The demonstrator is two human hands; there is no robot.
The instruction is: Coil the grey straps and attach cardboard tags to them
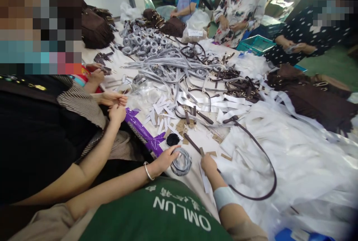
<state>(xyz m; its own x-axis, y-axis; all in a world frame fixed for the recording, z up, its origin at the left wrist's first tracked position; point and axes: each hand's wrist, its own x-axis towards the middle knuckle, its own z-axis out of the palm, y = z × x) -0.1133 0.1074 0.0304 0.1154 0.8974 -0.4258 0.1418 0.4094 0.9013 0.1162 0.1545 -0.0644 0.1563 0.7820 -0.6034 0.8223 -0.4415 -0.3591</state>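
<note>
My left hand (165, 161) lies curled over a coil of grey strap in clear plastic (181, 162) on the white table (195, 159). My right hand (208, 164) closes on a dark brown leather bag strap (253, 159), whose long loop curves over white plastic sheeting (282, 159). A white paper tag (205, 181) hangs below that hand. A small black round piece (172, 139) lies just beyond my left hand. Scattered white tags (160, 112) and small kraft cards (181, 126) lie further ahead.
A co-worker in a striped sleeve (81, 101) works at the left, beside purple tape (142, 131). Heaps of grey straps (165, 66) and brown fringed bags (313, 99) cover the table. Other people stand across it, near a teal crate (256, 44).
</note>
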